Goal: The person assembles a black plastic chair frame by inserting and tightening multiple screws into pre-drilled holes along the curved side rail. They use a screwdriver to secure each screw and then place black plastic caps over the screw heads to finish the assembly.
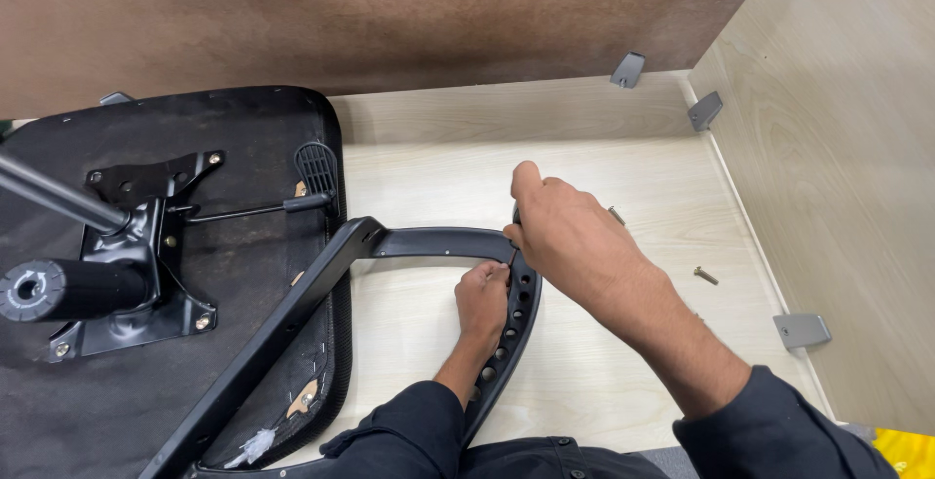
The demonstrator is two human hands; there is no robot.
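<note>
My left hand [482, 302] pinches the black armrest frame [429, 242] at centre frame to steady it, so my right hand [565, 236], closed around what seems a driver handle, should press straight down while turning, beside the upturned seat [175, 245] at left.

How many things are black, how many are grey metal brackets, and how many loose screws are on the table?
Black things: 2 (upturned chair seat, curved armrest frame)
Grey metal brackets: 4 in view ()
Loose screws: 2 ()
Total: 8
The left hand and right hand both grip the armrest frame.
</note>
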